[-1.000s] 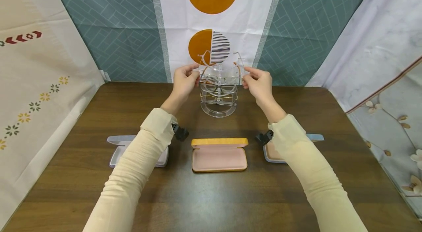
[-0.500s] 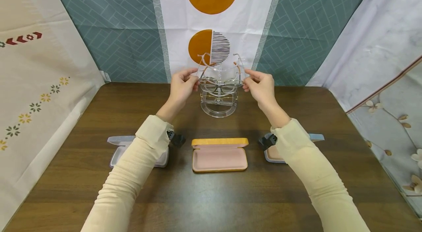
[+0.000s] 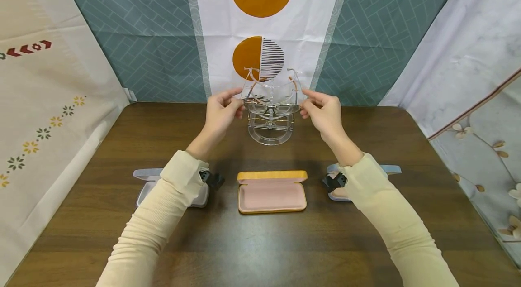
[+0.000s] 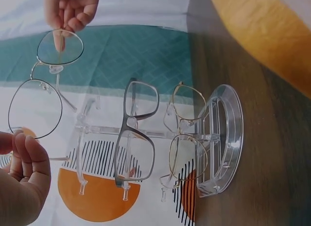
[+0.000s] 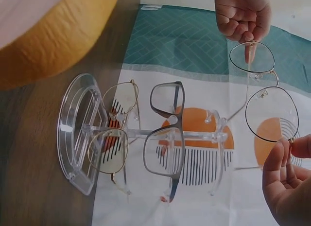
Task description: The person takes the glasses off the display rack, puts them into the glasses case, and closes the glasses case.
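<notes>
A pair of thin dark-rimmed round glasses [image 4: 35, 108] hangs between both hands, in front of the top tier of a clear display stand [image 3: 270, 141]. My left hand [image 3: 220, 115] pinches one side of the frame between thumb and fingers, and my right hand [image 3: 327, 116] pinches the other. The arms of these glasses point back towards the stand in the right wrist view. Lower on the stand sit grey-framed rectangular glasses [image 5: 181, 124]. Beneath those, nearest the base, rest gold-rimmed glasses [image 4: 206, 158].
On the brown table [image 3: 252, 255] lies an open yellow glasses case [image 3: 271, 175] with a pink lining. An open lilac case [image 3: 147, 173] is at left and an open blue case [image 3: 390, 169] at right, each partly covered by a sleeve. Patterned cloth [image 3: 154, 51] hangs behind the stand.
Both hands have drawn back towards me and slightly apart, bringing the dark-rimmed glasses forward and off the stand's top tier. The other glasses and the cases have stayed in place.
</notes>
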`<control>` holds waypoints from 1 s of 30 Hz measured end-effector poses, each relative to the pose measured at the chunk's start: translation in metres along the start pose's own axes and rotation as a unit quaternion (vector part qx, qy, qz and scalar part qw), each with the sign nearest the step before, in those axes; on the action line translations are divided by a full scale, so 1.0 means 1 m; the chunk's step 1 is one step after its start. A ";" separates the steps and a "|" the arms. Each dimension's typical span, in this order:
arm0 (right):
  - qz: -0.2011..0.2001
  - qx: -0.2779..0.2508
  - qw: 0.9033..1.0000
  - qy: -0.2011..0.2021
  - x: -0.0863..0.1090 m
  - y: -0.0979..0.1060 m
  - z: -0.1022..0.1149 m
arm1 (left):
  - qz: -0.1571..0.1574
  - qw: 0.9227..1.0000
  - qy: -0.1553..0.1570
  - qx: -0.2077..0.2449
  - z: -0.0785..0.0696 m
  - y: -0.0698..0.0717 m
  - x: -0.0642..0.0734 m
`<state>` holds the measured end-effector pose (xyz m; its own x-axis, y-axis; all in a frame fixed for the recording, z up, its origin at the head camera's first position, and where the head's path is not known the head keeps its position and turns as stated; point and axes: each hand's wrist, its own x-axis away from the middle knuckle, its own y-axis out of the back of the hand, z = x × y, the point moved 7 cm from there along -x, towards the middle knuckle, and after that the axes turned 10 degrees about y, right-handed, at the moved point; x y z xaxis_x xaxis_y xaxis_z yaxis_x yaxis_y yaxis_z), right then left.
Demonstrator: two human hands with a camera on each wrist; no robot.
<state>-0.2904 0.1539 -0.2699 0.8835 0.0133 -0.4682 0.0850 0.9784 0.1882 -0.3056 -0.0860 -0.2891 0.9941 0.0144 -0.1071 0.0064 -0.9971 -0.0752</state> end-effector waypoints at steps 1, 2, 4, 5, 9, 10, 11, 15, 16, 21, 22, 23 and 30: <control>0.002 -0.001 1.000 0.001 0.001 0.000 0.001 | 0.002 1.000 -0.001 -0.001 -0.001 0.000 0.002; 0.004 0.000 1.000 0.002 0.002 0.000 0.001 | 0.004 1.000 -0.002 -0.001 -0.001 0.000 0.003; 0.005 0.001 1.000 0.005 0.005 0.001 0.003 | 0.008 1.000 -0.004 0.002 -0.002 0.000 0.006; 0.005 0.002 1.000 0.006 0.006 0.001 0.003 | 0.010 1.000 -0.005 0.002 -0.003 0.000 0.008; 0.009 0.005 1.000 0.009 0.009 0.002 0.005 | 0.015 1.000 -0.011 0.007 -0.004 0.000 0.013; 0.010 0.005 1.000 0.009 0.011 0.002 0.006 | 0.016 1.000 -0.013 0.008 -0.004 0.000 0.014; 0.011 0.003 1.000 0.009 0.011 0.002 0.006 | 0.016 1.000 -0.014 0.008 -0.004 0.000 0.015; 0.015 0.001 1.000 0.007 0.016 0.003 0.008 | 0.018 1.000 -0.016 0.006 -0.004 0.001 0.021; 0.016 0.000 1.000 0.008 0.017 0.003 0.009 | 0.018 1.000 -0.016 0.004 -0.004 0.001 0.022; 0.016 -0.004 1.000 0.016 0.023 0.004 0.012 | 0.019 1.000 -0.022 -0.003 -0.004 0.001 0.029; 0.015 -0.008 1.000 0.018 0.024 0.004 0.012 | 0.018 1.000 -0.024 -0.004 -0.004 0.001 0.031; 0.014 -0.011 1.000 0.020 0.026 0.004 0.012 | 0.019 0.999 -0.025 -0.005 -0.005 0.001 0.032; 0.011 -0.022 0.999 0.029 0.033 0.006 0.013 | 0.023 0.999 -0.034 -0.002 -0.004 0.001 0.042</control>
<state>-0.2544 0.1573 -0.2728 0.8570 0.0462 -0.5132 0.0437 0.9859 0.1617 -0.2632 -0.0867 -0.2893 0.9838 -0.0261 -0.1773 -0.0381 -0.9972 -0.0648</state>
